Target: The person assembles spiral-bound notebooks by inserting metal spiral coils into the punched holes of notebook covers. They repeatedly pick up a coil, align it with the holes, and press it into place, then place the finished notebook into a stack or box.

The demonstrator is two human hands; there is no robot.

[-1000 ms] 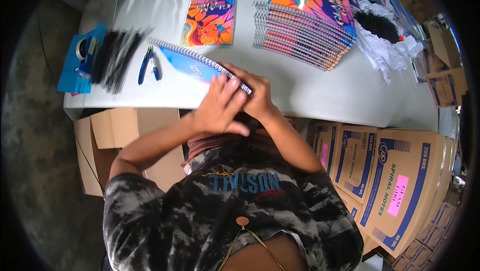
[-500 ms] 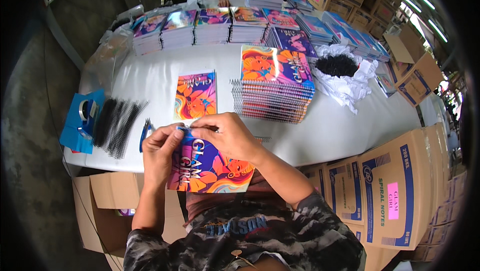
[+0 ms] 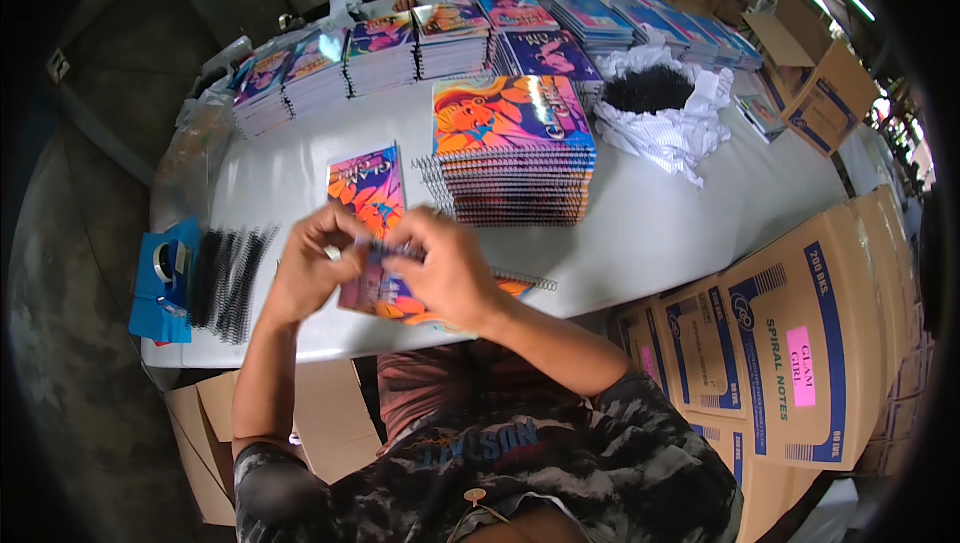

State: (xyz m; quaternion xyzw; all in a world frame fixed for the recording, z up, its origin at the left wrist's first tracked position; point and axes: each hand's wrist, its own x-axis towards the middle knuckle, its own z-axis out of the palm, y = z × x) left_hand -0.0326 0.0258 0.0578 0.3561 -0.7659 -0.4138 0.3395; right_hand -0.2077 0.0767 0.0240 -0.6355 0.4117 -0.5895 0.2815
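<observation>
Both bare hands come together over the near edge of the white table (image 3: 650,233), bent in toward each other at one corner of a brightly coloured spiral notebook (image 3: 368,293). The left forearm (image 3: 265,373) rises steeply from the lower edge, elbow out to the side, and the left hand (image 3: 315,265) turns inward at its top, fingers curled and thumb pressed toward the index finger in a narrow pinch on the notebook's upper left corner. The right forearm (image 3: 555,348) slants up and leftward across the cover, and the right hand (image 3: 442,268) arches over the same corner, its fingers bent and its thumb reaching toward the left fingertips, also in a close pinch. Blur hides just what lies between the fingertips. The notebook sits below the hands in front of the person's body, its wire spiral (image 3: 530,281) along the far edge and showing past the right wrist; whether it touches the table cannot be told. Just beyond the hands a similar notebook cover (image 3: 365,188) lies flat, with a tall stack of spiral notebooks (image 3: 515,113) to its right. Loose black coils (image 3: 230,283) lie to the left of the left hand.
</observation>
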